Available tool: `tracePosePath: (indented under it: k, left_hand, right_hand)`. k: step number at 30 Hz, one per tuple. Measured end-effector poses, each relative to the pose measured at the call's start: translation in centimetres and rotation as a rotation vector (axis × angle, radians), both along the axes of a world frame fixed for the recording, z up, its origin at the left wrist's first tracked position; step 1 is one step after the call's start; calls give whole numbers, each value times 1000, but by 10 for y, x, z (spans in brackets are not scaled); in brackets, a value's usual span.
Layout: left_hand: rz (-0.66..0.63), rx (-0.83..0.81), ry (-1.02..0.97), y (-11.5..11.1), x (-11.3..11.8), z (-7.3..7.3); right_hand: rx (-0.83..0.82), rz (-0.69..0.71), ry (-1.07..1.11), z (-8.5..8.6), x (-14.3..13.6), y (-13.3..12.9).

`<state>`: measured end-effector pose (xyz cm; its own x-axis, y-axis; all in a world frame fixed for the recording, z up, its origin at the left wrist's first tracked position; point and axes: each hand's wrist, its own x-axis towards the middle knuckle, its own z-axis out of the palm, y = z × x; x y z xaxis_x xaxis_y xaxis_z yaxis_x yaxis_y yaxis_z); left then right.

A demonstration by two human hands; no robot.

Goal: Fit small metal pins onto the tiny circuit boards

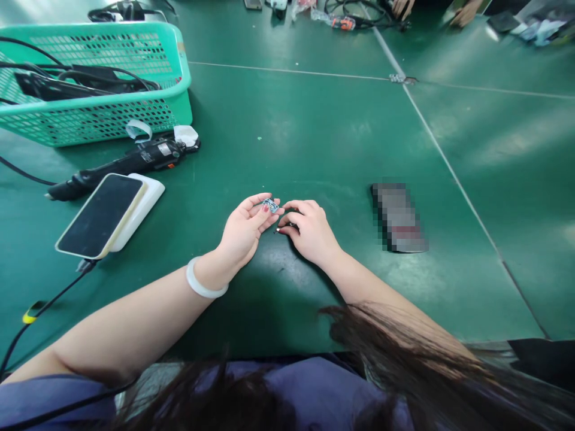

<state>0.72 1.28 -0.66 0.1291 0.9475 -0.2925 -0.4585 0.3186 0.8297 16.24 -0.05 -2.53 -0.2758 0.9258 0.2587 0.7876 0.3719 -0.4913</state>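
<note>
Between the thumb and fingers of my left hand [242,230] is a small circuit board [271,205], pale blue-green with dark parts. My right hand [309,227] is close beside it on the right, its fingers curled and thumb near the index finger. A tiny dark piece with a bright tip [278,230] shows at the right thumb; its kind is too small to tell. Both hands are just above the green table [287,143]. A pale bangle [202,284] circles my left wrist.
At the left are a green basket [179,96] of black cables, a black electric screwdriver [130,164], and a phone [101,215] on a white block [141,209]. A blurred dark flat object [399,218] lies at right. Another person's hands [465,13] appear at the far edge.
</note>
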Motion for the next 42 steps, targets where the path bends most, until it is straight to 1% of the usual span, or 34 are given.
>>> tracePosePath:
  k: [5, 9, 17, 24, 28, 33, 38, 42]
  left_hand:
    - [-20, 3, 33, -2, 1, 1]
    - [-28, 3, 66, -3, 2, 2]
    - [-13, -4, 68, -2, 3, 2]
    - [16, -3, 90, -2, 3, 2]
    - [2, 7, 89, -2, 2, 1]
    - [-23, 7, 104, -2, 1, 0]
    - [-56, 7, 157, -2, 1, 0]
    - [-125, 9, 176, -3, 1, 1]
  right_hand:
    - [42, -4, -55, -3, 0, 2]
    - [62, 12, -95, -2, -2, 1]
    - [13, 8, 0, -1, -1, 0]
    - [51, 0, -50, -6, -2, 4]
    - [43, -17, -57, -6, 2, 3]
    - [24, -41, 59, 2, 8, 0]
    - [94, -34, 227, 14, 13, -2]
    - [133, -3, 306, 19, 15, -3]
